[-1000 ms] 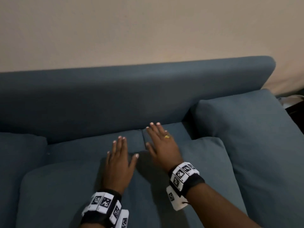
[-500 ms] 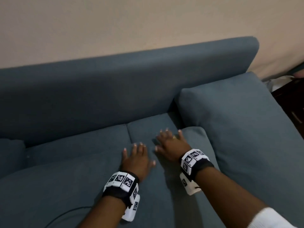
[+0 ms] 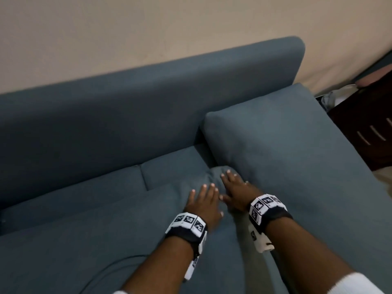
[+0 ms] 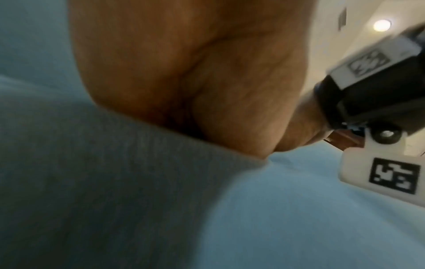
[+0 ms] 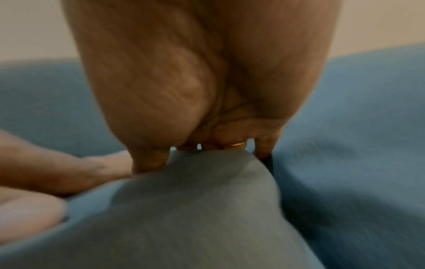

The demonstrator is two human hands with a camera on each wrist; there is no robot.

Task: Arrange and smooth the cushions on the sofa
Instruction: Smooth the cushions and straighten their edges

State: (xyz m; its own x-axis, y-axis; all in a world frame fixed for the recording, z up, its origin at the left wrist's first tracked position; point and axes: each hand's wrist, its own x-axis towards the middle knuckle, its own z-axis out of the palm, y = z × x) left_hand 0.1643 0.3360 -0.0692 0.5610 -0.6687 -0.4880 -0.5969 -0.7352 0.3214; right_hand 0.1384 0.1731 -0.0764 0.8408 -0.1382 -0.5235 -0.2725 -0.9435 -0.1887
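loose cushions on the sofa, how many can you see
2: a flat blue fabric cushion lying on the seat under both hands, and a bigger blue cushion at the sofa's right end. More may lie out of frame.

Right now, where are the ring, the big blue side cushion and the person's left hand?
gold ring (image 5: 238, 144): right wrist view, on the band round a finger.
big blue fabric side cushion (image 3: 286, 149): head view, middle of its top face.
left hand (image 3: 204, 203): head view, back of the hand.

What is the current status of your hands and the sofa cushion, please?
Left hand and right hand both flat, pressing the flat cushion near its far right corner. Side cushion butts against that corner. Nothing else in the way.
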